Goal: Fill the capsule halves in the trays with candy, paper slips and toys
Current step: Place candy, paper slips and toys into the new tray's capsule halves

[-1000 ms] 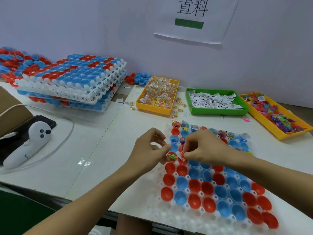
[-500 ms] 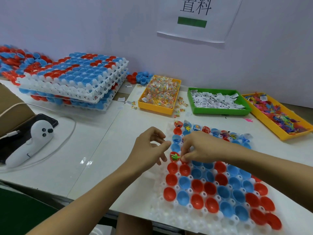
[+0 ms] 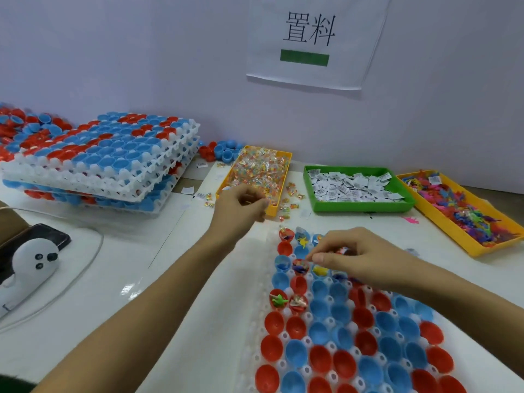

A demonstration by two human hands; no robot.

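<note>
Left hand has reached to the candy tray.

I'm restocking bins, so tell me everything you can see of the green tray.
The green tray is a shallow rectangular bin, plastic by its look, lying flat on the white table near the wall. It sits between two yellow trays, touching neither as far as can be seen. Small white printed paper slips lie loosely heaped in it. No hand touches it.

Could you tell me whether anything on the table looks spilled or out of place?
Yes: several wrapped candies lie loose on the table beside the yellow candy tray, and a pink toy sits outside the toy tray.
</note>
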